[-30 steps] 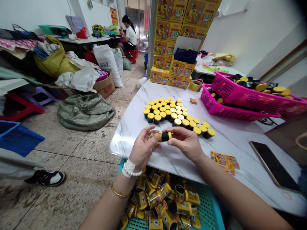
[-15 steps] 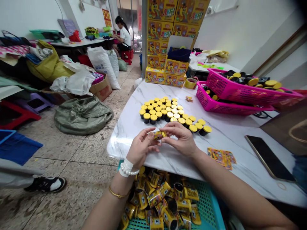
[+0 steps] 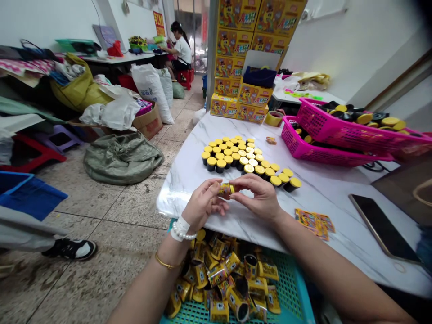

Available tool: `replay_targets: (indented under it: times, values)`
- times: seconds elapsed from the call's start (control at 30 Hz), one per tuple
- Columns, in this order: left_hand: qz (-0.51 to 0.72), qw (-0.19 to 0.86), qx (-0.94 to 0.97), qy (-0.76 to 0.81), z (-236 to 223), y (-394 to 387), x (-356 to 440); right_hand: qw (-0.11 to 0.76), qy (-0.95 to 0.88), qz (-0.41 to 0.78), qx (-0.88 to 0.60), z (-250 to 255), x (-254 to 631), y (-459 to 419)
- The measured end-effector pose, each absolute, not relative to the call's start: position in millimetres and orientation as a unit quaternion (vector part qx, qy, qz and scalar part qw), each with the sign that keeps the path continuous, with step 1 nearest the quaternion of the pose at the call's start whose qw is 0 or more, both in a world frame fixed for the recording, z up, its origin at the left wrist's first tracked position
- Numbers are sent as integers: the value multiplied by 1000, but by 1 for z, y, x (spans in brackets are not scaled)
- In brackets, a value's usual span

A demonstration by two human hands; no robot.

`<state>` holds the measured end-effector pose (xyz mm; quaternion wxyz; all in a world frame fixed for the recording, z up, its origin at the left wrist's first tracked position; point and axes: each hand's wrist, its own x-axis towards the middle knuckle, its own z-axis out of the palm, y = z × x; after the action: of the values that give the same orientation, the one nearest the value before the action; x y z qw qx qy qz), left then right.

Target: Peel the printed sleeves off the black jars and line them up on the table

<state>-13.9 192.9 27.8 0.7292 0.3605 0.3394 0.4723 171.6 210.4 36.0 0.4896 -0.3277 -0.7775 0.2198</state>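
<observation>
Between both hands, a small cup (image 3: 224,189) with a yellow lid and a printed yellow label lies sideways above the table's front edge. My left hand (image 3: 204,202) is closed round its label side, thumb on top. With thumb and fingertips, my right hand (image 3: 258,197) pinches the lid end. Just behind stand many black cups with yellow lids (image 3: 221,163), grouped on the white marbled table (image 3: 195,216). Right of my right forearm lie printed yellow-orange labels (image 3: 313,221). Below the table edge, a teal basket (image 3: 292,279) holds many labelled cups (image 3: 221,274), lying jumbled.
Two pink baskets (image 3: 337,135) of black and yellow cups are stacked at the right. A phone (image 3: 381,225) lies at the right edge. Printed yellow boxes (image 3: 232,67) rise at the back, near a tape roll (image 3: 273,118). A person (image 3: 182,49) sits at a far table.
The view has shifted slightly, so the scene sits a little further right. My left fingers have closed further round the cup; both hands still hold it.
</observation>
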Motion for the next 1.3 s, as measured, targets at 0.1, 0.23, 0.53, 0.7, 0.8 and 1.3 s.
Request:
replay_targets:
  times: [0.1,0.23,0.53,0.7,0.8,1.3]
  values:
    - [465,717,382,352,25,194,-16,491,-780,218,-320,35,171,209]
    - [511,627,454,375,20,192,-13,506,-719,292,-377,28,165,205]
    - [506,585,504,384,24,188,-10,475,-531,574,-404,29,159,206]
    - [471,639,468,389,23,192,-9,386,-545,672,-320,28,170,215]
    - [461,662,454,378,24,193,-11,394,-560,657,-315,23,171,214]
    - [342,839,317,280,28,138,-15,501,-564,589,-290,26,160,136]
